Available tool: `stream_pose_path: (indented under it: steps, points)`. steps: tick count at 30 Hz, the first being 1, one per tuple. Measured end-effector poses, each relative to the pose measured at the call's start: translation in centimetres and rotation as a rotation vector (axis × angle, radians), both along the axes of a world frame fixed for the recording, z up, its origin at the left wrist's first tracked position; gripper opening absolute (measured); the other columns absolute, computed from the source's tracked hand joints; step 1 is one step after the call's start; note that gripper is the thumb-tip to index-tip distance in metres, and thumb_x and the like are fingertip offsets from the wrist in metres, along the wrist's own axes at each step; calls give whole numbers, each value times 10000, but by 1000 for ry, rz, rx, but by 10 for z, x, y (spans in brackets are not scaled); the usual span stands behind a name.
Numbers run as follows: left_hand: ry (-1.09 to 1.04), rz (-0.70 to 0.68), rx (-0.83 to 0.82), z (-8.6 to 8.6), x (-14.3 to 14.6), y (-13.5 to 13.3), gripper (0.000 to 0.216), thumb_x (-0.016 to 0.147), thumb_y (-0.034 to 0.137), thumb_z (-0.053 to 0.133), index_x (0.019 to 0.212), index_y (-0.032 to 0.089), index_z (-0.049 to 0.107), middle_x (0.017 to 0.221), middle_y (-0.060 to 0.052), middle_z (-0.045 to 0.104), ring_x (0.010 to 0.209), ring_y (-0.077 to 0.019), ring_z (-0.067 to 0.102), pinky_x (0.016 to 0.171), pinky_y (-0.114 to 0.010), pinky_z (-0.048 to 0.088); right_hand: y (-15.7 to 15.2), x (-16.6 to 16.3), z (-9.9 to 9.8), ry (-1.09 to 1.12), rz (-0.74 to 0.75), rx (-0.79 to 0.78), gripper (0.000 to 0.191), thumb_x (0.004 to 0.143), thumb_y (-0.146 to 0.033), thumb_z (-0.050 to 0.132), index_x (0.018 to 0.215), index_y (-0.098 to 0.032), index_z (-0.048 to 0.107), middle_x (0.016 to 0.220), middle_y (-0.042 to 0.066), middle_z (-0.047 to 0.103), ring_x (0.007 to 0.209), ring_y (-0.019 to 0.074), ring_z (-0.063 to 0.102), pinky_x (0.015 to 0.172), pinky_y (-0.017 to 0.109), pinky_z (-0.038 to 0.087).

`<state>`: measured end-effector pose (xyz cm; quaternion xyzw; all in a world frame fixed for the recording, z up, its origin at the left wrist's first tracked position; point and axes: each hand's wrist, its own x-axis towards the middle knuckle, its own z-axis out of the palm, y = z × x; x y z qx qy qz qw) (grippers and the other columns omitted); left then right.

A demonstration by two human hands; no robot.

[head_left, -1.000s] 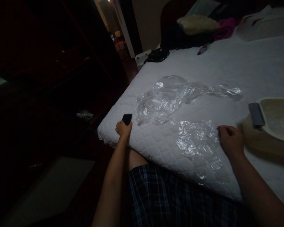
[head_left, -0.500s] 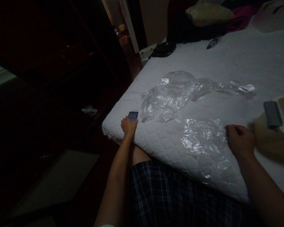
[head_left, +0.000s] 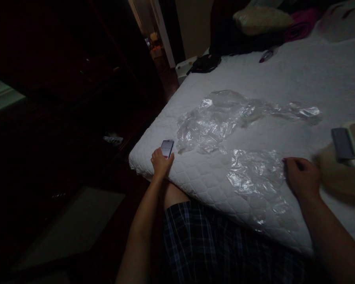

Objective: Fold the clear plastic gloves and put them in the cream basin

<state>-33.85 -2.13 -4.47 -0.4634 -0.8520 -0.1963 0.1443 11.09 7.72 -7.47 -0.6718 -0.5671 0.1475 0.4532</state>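
Near the left corner of the white quilted mattress point(head_left: 201, 173), my left hand point(head_left: 161, 162) grips a smartphone point(head_left: 167, 148) by its lower sides; its screen is lit. My right hand point(head_left: 303, 173) rests at the right edge of a clear plastic bag point(head_left: 254, 169), fingers curled with thumb and index finger together. Whether the fingertips pinch the film is too dark to tell. A second crumpled sheet of clear plastic point(head_left: 207, 122) stretches across the bed behind it. Just right of my right hand stands a beige bin with a grey latch point(head_left: 343, 144).
At the far side lie a black bag point(head_left: 205, 63), a yellowish pillow-like bundle point(head_left: 262, 19), a pink rolled cloth point(head_left: 303, 25) and a small purple item point(head_left: 266, 56). Dark furniture point(head_left: 77, 79) fills the left, with a doorway point(head_left: 154, 39) beyond.
The phone's screen has turned from dim to bright white with a red patch near the bottom. My left-hand fingers have shifted slightly on it. My right hand stays put.
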Motion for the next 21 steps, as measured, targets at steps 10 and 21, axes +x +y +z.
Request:
stream_pose_path:
  steps: [10, 21]
  points:
    - [-13, 18, 5, -1, 4, 0, 638, 729, 505, 510, 1230, 123, 408, 1172, -162, 510, 1131, -307, 417, 929, -434, 325, -1, -1, 3, 15, 7, -11, 272, 721, -307, 510, 797, -113, 684, 771, 99, 666, 712, 201, 600, 660, 296, 441]
    - [-42, 159, -139, 2, -2, 30, 662, 713, 492, 494, 1224, 76, 420, 1064, -209, 553, 1021, -353, 485, 830, -461, 372, -1, 0, 3, 2, 1, -17, 271, 728, -304, 507, 794, -111, 685, 760, 96, 663, 730, 202, 606, 675, 291, 444]
